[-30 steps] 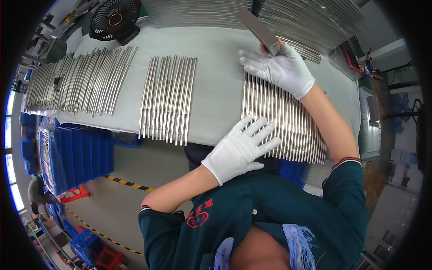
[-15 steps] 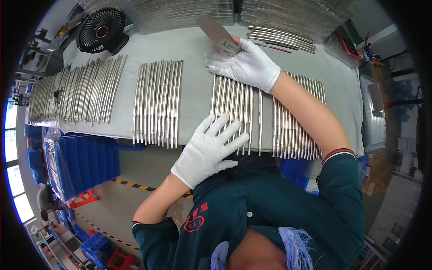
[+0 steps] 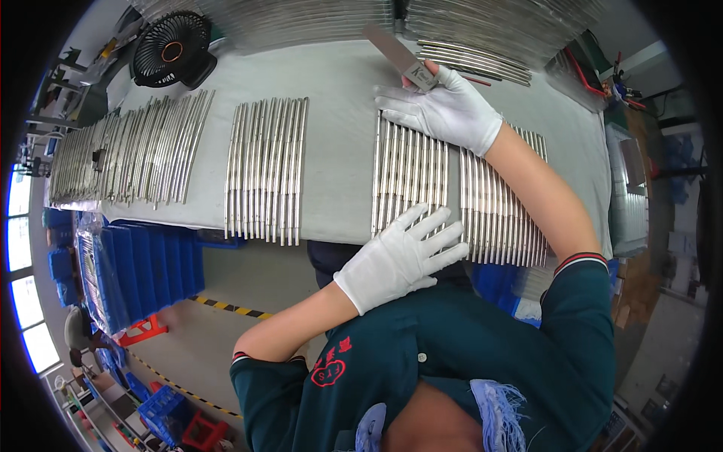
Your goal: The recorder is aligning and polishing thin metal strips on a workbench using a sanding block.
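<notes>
Slim, stepped silver metal rods lie side by side in rows on the table, their ends toward me. On the near ends of the middle row, my left hand, in a white glove, rests open with its fingers spread. Across the far ends of that row lies my right hand, also gloved. Its thumb and forefinger pinch a flat grey metal plate with dark print, while the other fingers stretch out to the left over the rods. Close against the middle row on the right is another row, partly under my right forearm.
Farther left lie another rod row and a wide batch of rods. A black fan stands at the back left. More rods lie crosswise behind my right hand, before stacked clear plastic trays. Blue crates stand below the table.
Both hands have moved right, and the middle row has slid with them. The gap and lone rod between it and the right-hand row are no longer seen; the rods now sit close together.
</notes>
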{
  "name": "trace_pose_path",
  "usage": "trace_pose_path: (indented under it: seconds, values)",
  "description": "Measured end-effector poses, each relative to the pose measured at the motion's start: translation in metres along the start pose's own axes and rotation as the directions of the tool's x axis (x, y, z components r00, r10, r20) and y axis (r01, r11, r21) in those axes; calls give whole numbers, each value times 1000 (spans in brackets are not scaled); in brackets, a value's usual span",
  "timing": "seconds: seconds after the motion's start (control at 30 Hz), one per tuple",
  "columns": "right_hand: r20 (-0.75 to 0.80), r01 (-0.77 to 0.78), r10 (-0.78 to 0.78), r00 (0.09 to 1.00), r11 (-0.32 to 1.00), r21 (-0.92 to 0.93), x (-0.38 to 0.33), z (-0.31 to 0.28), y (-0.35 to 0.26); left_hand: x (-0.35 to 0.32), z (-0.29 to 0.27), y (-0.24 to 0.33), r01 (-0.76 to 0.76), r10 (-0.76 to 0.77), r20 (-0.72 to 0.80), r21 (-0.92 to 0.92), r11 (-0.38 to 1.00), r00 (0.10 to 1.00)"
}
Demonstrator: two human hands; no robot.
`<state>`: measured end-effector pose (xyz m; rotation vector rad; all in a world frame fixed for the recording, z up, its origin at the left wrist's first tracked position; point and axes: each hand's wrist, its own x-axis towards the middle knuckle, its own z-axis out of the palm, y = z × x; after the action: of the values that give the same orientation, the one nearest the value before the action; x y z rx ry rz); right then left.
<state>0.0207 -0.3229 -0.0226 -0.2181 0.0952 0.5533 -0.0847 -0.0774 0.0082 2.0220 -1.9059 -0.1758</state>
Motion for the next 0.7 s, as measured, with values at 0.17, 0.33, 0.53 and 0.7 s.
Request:
trace_pose_path:
  seconds: [0.17,0.33,0.53,0.7]
  values:
    - [-6,-4,4,1000,1000,6,-4,-3,-4,1,1,0,-17,17,-20,10,1000,1000]
    - [54,-18,19,998,1000,-26,24,1,7,-19,-11,-7,49,-49,2,33,998,999]
    - [106,-40,45,993,998,-49,59,2,18,-41,-20,-13,158,-157,-19,55,986,987]
    - [89,-81,80,993,997,4,52,0,14,-37,-18,-13,142,-140,-30,41,989,990]
